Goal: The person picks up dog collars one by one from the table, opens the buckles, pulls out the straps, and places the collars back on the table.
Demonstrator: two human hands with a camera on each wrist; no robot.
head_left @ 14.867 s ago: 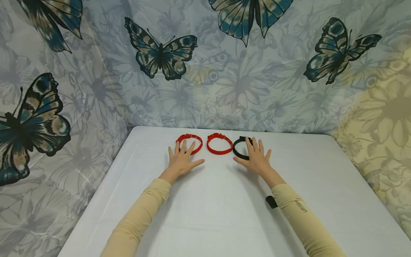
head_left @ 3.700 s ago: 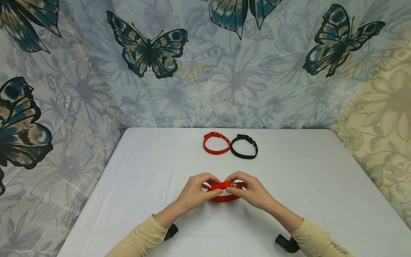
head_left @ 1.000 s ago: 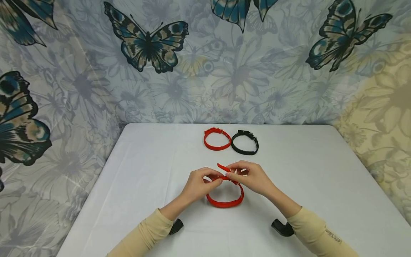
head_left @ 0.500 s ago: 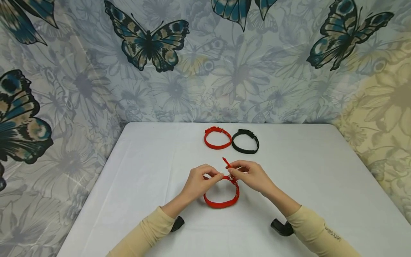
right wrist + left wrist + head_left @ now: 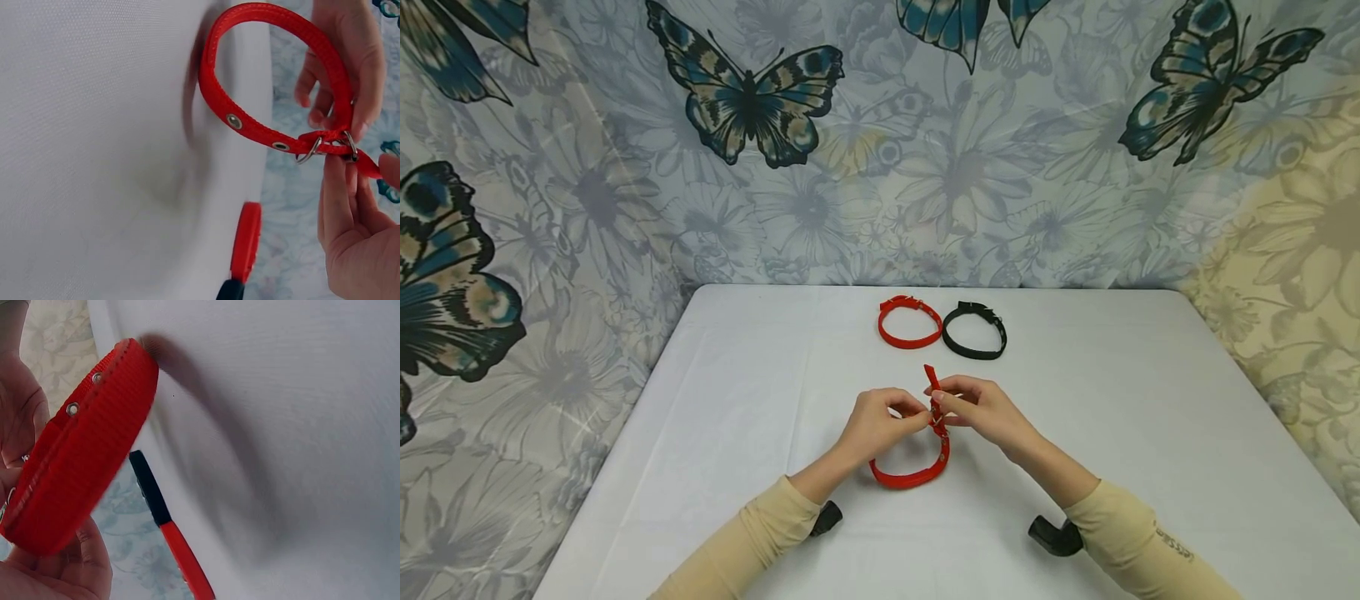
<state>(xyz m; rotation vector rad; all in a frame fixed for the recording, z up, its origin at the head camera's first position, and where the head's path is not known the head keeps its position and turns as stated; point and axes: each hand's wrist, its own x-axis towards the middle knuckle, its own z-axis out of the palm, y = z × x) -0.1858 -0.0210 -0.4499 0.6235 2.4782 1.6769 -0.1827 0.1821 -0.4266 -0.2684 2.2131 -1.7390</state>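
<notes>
Both hands are on a red pet collar [image 5: 910,481] with metal eyelets, raised over the table's middle. In the head view, my left hand [image 5: 883,421] pinches the band beside the buckle. My right hand [image 5: 988,410] pinches the strap near its free end [image 5: 931,375], which points up and away. The right wrist view shows the strap passing through the metal buckle [image 5: 351,147], with a D-ring [image 5: 309,152] beside it. In the left wrist view the wide red band [image 5: 94,437] hides part of the fingers.
A second red collar [image 5: 910,343] and a black collar [image 5: 973,354], both fastened into loops, lie side by side at the back of the white table [image 5: 737,358]. A butterfly-print cloth [image 5: 962,200] hangs behind. Black wrist-camera mounts [image 5: 1056,537] stick out below the sleeves.
Earlier this collar lay at the back left, and was then brought forward, buckled. Over the last second its strap end has swung more upright and the loop has shifted slightly left.
</notes>
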